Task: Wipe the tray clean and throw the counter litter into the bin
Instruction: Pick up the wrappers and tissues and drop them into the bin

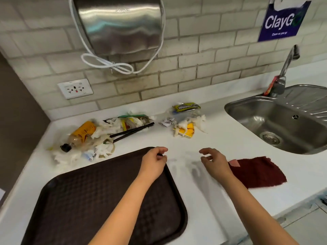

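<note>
Counter (203, 144) is lying white before you, running back to the tiled wall and right to the sink (276, 121); bare surface is showing between your two hands. Your left hand (155, 160) is gripping the far right corner of the dark tray (88, 200), fingers curling over its rim. Your right hand (215, 160) is hovering loosely curled, holding nothing, just beside the red cloth (258, 172). Litter (99, 135) is sitting behind the tray; a second heap (185, 121) is lying beyond your hands.
</note>
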`<move>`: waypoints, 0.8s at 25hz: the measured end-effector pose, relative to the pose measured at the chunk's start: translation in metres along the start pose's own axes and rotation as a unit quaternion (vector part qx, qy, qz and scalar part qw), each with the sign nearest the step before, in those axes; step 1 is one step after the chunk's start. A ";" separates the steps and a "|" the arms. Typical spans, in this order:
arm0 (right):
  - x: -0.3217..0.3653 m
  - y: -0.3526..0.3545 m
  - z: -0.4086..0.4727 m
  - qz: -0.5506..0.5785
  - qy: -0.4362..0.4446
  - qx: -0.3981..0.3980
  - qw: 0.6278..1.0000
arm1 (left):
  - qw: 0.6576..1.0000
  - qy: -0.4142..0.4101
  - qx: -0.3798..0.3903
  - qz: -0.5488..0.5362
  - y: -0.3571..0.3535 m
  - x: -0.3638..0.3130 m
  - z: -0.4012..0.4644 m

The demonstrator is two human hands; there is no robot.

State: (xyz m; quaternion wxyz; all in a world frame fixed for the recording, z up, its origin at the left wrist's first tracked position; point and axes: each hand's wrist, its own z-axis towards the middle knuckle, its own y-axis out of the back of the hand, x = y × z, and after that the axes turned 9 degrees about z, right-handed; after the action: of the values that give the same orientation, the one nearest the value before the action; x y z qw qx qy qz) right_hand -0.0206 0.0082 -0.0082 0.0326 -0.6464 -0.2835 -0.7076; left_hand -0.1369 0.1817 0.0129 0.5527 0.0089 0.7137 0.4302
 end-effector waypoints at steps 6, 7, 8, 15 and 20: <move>-0.003 -0.017 0.046 -0.050 -0.048 0.009 0.998 | 0.998 -0.032 0.010 0.060 0.005 0.004 0.062; -0.004 -0.018 0.057 -0.051 -0.054 0.005 0.997 | 0.996 -0.042 0.015 0.071 0.002 0.002 0.072; -0.005 -0.019 0.067 -0.053 -0.062 0.002 0.997 | 0.995 -0.049 0.016 0.084 -0.001 0.002 0.082; -0.018 -0.038 0.153 -0.069 -0.114 -0.019 0.991 | 0.982 -0.106 0.055 0.149 -0.048 -0.018 0.173; -0.017 -0.062 0.194 -0.167 -0.165 -0.016 0.972 | 0.970 -0.092 0.109 0.195 -0.083 -0.024 0.228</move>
State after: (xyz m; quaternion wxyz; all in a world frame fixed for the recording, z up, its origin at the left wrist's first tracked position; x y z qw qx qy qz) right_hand 0.1299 0.1410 -0.0453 -0.1440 -0.6982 -0.3773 -0.5912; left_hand 0.0924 0.2557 -0.0243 0.5174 0.2476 0.6870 0.4461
